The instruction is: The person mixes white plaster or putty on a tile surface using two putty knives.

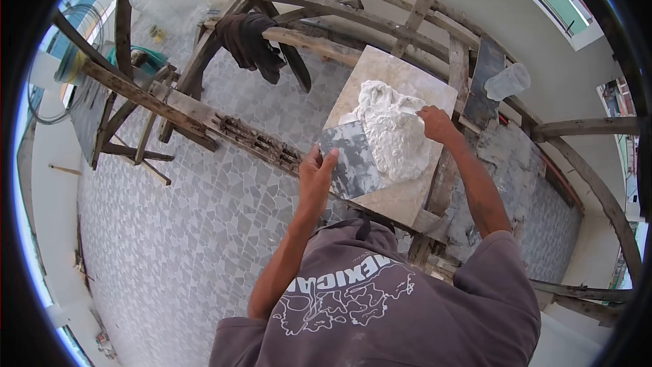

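My left hand [318,178] grips the edge of a flat grey square plate [353,156], thumb on top. White smears mark the plate, which overlaps the left side of a thick heap of white plaster [394,132]. The plaster is spread over a beige stone-look board [435,92]. At the heap's upper right, my right hand [438,124] is closed, its fingertips at the plaster. Whatever it holds is mostly hidden by the fingers and the white mass.
Wooden scaffold beams [339,10] surround the board. A dark cloth [251,44] hangs over one beam at the left. On the right, a clear plastic container [508,83] sits on a dark panel [483,81]. The grey stone-pattern floor [190,231] lies below.
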Motion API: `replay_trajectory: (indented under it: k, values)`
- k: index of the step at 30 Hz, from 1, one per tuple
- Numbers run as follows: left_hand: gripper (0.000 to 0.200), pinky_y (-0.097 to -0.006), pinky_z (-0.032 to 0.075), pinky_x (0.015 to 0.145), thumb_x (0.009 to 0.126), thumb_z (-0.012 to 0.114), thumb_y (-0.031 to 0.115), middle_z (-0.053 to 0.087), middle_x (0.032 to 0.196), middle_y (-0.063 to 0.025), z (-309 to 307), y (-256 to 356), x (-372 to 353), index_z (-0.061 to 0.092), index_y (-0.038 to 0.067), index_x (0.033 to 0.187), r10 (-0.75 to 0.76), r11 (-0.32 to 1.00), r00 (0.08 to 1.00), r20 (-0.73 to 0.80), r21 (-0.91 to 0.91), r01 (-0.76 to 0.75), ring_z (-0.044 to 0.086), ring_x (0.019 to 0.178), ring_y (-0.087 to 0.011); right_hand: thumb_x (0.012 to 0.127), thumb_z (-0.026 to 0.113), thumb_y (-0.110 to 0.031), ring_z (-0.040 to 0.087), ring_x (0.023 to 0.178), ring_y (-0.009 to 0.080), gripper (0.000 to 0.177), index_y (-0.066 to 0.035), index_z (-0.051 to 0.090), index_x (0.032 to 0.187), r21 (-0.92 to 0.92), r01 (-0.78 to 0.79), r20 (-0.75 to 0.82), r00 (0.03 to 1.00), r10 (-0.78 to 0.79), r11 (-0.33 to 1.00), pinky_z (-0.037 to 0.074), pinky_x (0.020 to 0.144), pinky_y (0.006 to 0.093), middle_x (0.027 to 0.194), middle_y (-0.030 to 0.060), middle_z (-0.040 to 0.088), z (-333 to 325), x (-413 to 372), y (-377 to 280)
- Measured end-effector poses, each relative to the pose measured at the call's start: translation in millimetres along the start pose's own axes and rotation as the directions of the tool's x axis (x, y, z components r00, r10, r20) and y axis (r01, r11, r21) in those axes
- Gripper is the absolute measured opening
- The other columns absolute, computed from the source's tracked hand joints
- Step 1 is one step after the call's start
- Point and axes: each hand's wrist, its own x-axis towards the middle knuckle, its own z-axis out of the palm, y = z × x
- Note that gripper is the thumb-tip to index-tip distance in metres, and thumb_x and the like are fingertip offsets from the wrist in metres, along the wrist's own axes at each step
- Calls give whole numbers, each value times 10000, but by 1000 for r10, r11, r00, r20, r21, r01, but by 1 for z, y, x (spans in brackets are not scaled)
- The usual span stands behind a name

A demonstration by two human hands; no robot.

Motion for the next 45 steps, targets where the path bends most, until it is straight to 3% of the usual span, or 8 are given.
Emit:
replay_trajectory:
  k: [3, 14, 18, 23, 31, 36, 40, 45]
  values:
    - [248, -203, 459, 692, 974, 599, 175, 646, 946, -20, -5, -4, 2, 585, -25, 1120, -23, 1000, 999, 28, 8, 22, 563, 812, -37, 768, 542, 9, 593, 1031, 325, 346, -25, 663, 1090, -95, -200, -52, 979, 196, 975, 517, 845, 433, 1036, 126, 627, -5, 0, 6]
    - [239, -214, 475, 711, 981, 585, 168, 655, 954, -25, 2, 4, -2, 589, -28, 1118, -54, 998, 997, 51, 18, 53, 575, 818, -48, 763, 563, -5, 593, 1013, 316, 356, -14, 655, 1107, -64, -191, -87, 979, 185, 979, 520, 850, 431, 1057, 124, 624, 7, 6, -1]
    - [208, -204, 443, 665, 976, 596, 176, 632, 898, 1, 3, 1, -1, 593, -11, 1067, -19, 997, 998, 68, 78, 13, 532, 766, -28, 804, 557, -63, 608, 988, 305, 246, -28, 662, 1024, -150, 12, -56, 998, -21, 989, 517, 841, 443, 1015, 114, 623, 35, 10, -15]
    - [184, -207, 396, 611, 976, 601, 184, 589, 834, 38, 0, 0, 8, 598, 6, 1022, 38, 997, 999, 10, 63, -38, 480, 727, -13, 764, 531, 7, 605, 1021, 316, 359, -25, 670, 1093, 45, -42, -17, 999, 43, 998, 513, 860, 419, 1070, 142, 641, -10, 14, -13]
    - [235, -263, 379, 548, 949, 628, 194, 510, 704, 5, -11, 7, 12, 566, -33, 948, 276, 813, 961, 28, 527, -248, 442, 643, -46, 813, 536, -77, 632, 908, 344, 245, 10, 661, 1005, 184, -183, -21, 981, 190, 966, 520, 819, 439, 975, 181, 651, 17, -20, -44]
    - [243, -340, 414, 501, 945, 621, 180, 590, 688, -128, 13, 21, 17, 560, -52, 988, 376, 641, 911, 169, 662, -387, 543, 534, -150, 856, 581, -124, 604, 633, 284, 211, 66, 652, 912, 665, -441, 117, 859, 499, 603, 490, 681, 396, 737, 168, 658, -48, -57, -99]
    - [224, -359, 438, 484, 940, 621, 157, 601, 677, -188, 34, 24, 25, 561, -48, 1008, 355, 537, 874, 332, 693, -481, 601, 519, -234, 923, 582, -135, 454, 640, 79, 201, 52, 650, 896, 841, -414, 147, 794, 590, 349, 399, 568, 308, 678, 2, 536, -54, -79, -139]
    - [200, -396, 462, 498, 915, 631, 131, 627, 726, -229, 60, 15, 21, 573, -13, 1041, 418, 491, 747, 517, 563, -665, 620, 538, -322, 909, 563, -105, 540, 660, 105, 197, 54, 671, 950, 956, -275, 148, 756, 638, 103, 456, 606, 320, 717, 51, 627, -47, -79, -180]
